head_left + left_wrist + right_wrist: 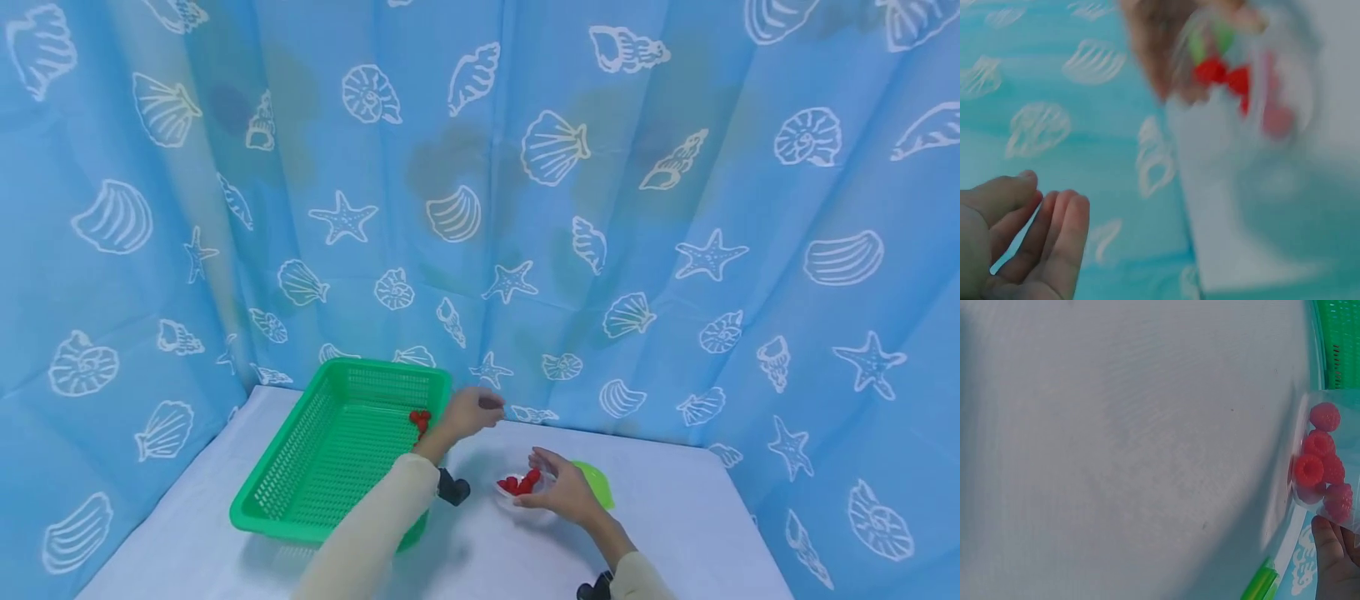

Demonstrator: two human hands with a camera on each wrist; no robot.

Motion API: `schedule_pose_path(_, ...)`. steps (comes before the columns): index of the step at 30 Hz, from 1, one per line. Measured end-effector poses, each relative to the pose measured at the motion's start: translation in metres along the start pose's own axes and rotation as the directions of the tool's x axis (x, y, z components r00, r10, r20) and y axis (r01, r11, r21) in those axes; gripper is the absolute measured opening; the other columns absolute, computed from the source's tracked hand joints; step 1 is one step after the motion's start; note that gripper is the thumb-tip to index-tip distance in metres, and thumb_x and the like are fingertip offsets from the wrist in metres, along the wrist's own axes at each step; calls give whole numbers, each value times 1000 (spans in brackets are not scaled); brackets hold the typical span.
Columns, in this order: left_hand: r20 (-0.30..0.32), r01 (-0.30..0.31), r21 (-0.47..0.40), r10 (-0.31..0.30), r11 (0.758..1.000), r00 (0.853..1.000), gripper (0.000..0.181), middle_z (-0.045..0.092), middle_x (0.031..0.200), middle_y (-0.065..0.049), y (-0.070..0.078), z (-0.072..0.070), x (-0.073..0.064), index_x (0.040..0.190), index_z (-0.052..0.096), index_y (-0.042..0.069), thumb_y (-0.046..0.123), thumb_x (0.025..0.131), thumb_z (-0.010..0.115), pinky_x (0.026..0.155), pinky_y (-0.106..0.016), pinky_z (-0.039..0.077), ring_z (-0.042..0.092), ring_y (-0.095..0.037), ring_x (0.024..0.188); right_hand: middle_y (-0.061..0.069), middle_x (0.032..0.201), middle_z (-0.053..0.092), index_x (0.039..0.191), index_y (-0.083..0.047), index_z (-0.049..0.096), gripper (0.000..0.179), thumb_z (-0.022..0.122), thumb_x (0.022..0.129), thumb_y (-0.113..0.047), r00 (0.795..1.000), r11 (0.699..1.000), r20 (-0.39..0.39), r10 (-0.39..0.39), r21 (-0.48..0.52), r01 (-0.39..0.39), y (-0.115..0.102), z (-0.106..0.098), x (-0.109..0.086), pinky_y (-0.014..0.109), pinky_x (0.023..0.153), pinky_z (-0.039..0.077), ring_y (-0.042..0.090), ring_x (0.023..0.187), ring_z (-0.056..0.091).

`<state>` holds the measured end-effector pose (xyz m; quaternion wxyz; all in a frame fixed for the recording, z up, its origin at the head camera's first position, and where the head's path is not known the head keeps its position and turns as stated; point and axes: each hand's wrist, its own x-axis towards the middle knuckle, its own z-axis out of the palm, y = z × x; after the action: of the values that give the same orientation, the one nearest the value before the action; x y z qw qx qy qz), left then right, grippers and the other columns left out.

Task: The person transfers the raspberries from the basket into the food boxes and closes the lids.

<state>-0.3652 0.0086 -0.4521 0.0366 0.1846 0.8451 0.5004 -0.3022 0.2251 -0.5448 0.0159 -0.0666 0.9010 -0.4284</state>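
A: What's the biggest thing in the room?
B: A blue curtain [420, 275] with white shells and starfish, hanging in folds behind the surface [660, 517], which is pale and looks cloth-covered.
A: And standing on that?
B: A green basket [390, 364], left of centre, probably put there to sit within the left arm's easy reach.
A: What does the left hand [474, 410] have?
B: Nothing. Near the basket's far right corner, its grip is empty, fingers loosely bent.
A: And the right hand [566, 493]?
B: Its grip is on a clear container [1350, 450], thumb and fingers round the side, likely to steady something so light. Whether the container touches the surface, I can't tell.
A: What's the lime-green piece [597, 483] beside that hand?
B: Too hidden to name; perhaps it's set aside to leave the container's contents within reach.
A: And the smallest things?
B: Raspberries [1319, 444], several bunched inside the container. A few red berries [423, 423] also lie in the basket, by its right wall.
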Motion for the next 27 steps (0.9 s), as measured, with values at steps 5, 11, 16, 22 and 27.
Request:
schedule_pose_path(5, -81, 27, -306, -54, 952, 995, 26, 68, 104, -15, -18, -46, 9, 117, 66, -2, 9, 94, 64, 82, -36, 57, 68, -31, 96, 7, 134, 59, 145, -12, 45, 100, 90, 62, -45, 1000, 1000, -2, 13, -2, -13, 1, -3, -2, 57, 97, 45, 35, 129, 47)
schedule_pose_path(11, -152, 41, -502, -135, 864, 979, 35, 56, 122, -33, -55, -80, -4, 128, 54, -13, 7, 99, 56, 96, -46, 49, 58, -43, 113, 6, 134, 59, 145, -13, 45, 101, 90, 61, -45, 1000, 1000, 1, 18, 25, -18, 2, -2, -1, 56, 95, 47, 35, 130, 47)
schedule_pose_path(16, -119, 145, -554, -251, 820, 961, 43, 48, 134, -35, -79, -87, -22, 136, 43, -14, 14, 104, 46, 103, -47, 43, 47, -44, 126, 6, 134, 58, 145, -13, 45, 102, 90, 60, -48, 1000, 999, -1, 21, 25, -21, 2, 0, -1, 56, 96, 46, 36, 130, 46)
schedule_pose_path(22, -90, 252, -521, -346, 816, 934, 50, 46, 137, -34, -101, -78, -30, 137, 41, -16, 24, 106, 41, 103, -46, 44, 46, -43, 128, 5, 136, 58, 146, -14, 44, 103, 89, 61, -50, 999, 999, 10, 32, 24, -32, 3, 0, -2, 57, 98, 44, 34, 132, 44)
schedule_pose_path(27, -74, 302, -488, -384, 819, 920, 53, 46, 137, -35, -110, -73, -29, 137, 40, -17, 27, 107, 38, 101, -47, 45, 48, -44, 126, 4, 136, 57, 147, -14, 43, 103, 88, 61, -51, 1000, 1000, 10, 18, 18, -18, 4, -1, -1, 57, 98, 44, 33, 132, 45)
